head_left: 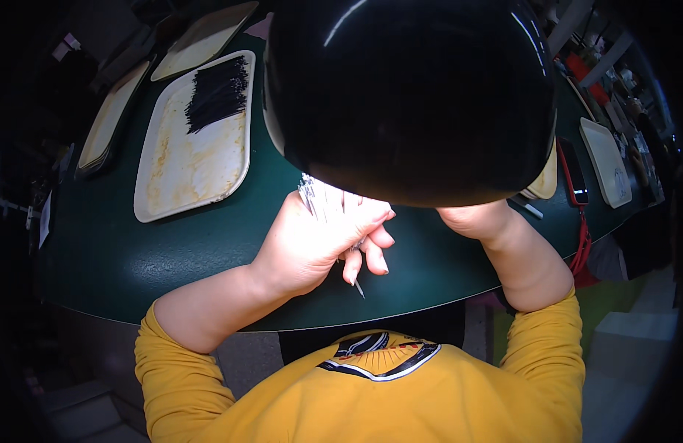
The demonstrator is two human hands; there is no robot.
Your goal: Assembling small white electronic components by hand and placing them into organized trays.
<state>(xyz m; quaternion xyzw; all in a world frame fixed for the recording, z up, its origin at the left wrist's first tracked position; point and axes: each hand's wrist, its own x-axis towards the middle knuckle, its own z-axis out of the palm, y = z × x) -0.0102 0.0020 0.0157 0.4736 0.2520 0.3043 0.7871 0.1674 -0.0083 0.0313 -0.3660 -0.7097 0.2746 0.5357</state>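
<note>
My left hand (312, 240) is closed around a bundle of thin wire-like pieces (323, 201), which look white under bright light. Their upper ends stick out above the thumb. One thin dark tip (360, 289) pokes out below the fingers. A large glossy black lamp-like shade (415, 96) hangs over the work spot and covers much of it. My right hand (474, 218) reaches under the shade's right edge; only its wrist side shows and the fingers are hidden. Both forearms lie at the near edge of the green table (194, 258).
A stained cream tray (183, 166) at the left bears a patch of thin dark strands (218, 92). More trays (201, 40) lie beyond it, with a stack (109, 122) at far left. Rightward lie a red-edged phone (574, 173), its red strap (582, 244) and a smaller tray (606, 159).
</note>
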